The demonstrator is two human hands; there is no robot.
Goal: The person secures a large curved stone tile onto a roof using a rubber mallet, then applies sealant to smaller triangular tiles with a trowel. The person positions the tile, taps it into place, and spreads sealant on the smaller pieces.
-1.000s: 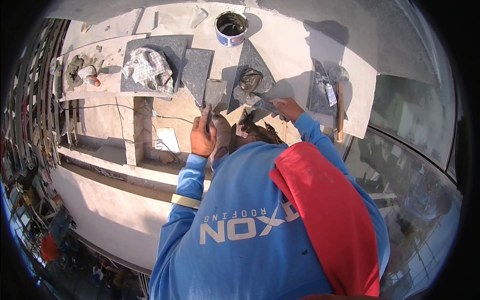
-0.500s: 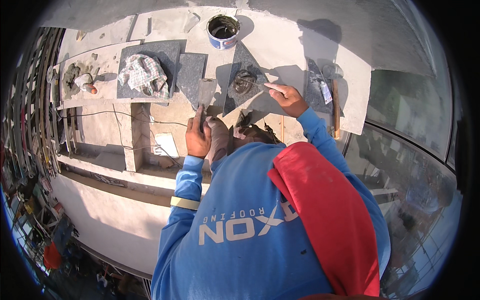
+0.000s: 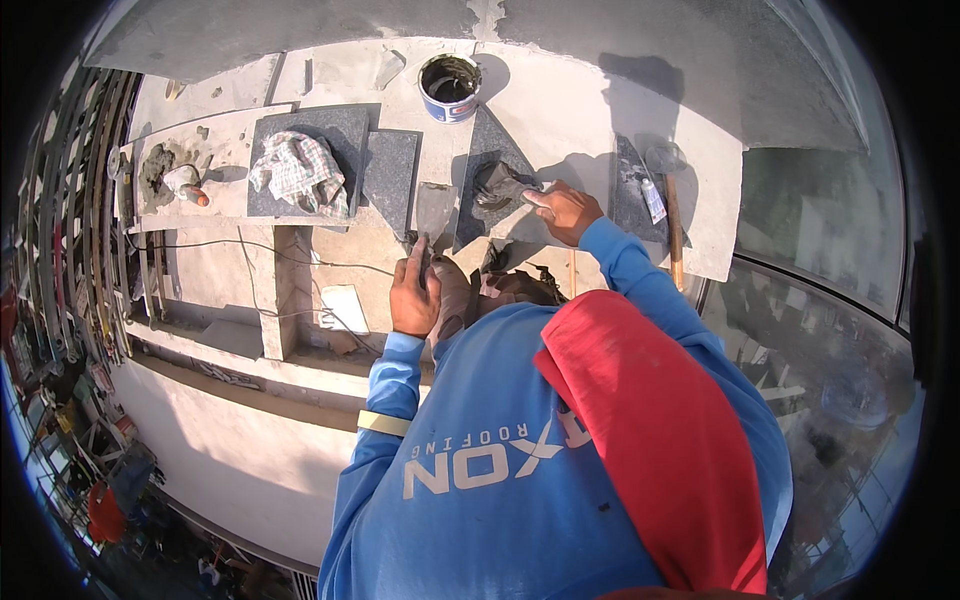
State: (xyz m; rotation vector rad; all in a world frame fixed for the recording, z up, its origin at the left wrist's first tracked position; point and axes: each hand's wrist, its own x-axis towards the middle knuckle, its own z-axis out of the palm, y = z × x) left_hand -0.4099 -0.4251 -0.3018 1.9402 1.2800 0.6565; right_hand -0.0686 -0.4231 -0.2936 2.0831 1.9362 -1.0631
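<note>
My left hand (image 3: 414, 297) is closed round the handle of a wide-bladed putty knife (image 3: 436, 207), its grey blade pointing away from me. In my right hand (image 3: 566, 214) is a second putty knife (image 3: 508, 184). Its blade lies at a pile of dark paste (image 3: 488, 194) on a dark grey stone tile (image 3: 487, 136). Just beyond that tile stands an open tub (image 3: 450, 107), white and blue, smeared with dark paste inside. My right fingers partly cover the handle they grip.
Left on the pale ledge, a checked cloth (image 3: 299, 172) lies on more dark tiles (image 3: 392, 172). Farther left is a white bottle with an orange tip (image 3: 185, 183) beside mortar. At right are a wooden-handled mallet (image 3: 675, 233) and a tube (image 3: 653, 199). A cable (image 3: 215, 243) crosses below the ledge.
My right hand has moved left and nearer, bringing its putty knife's blade onto the dark paste. The left hand still holds its putty knife. The whole view has shifted slightly.
</note>
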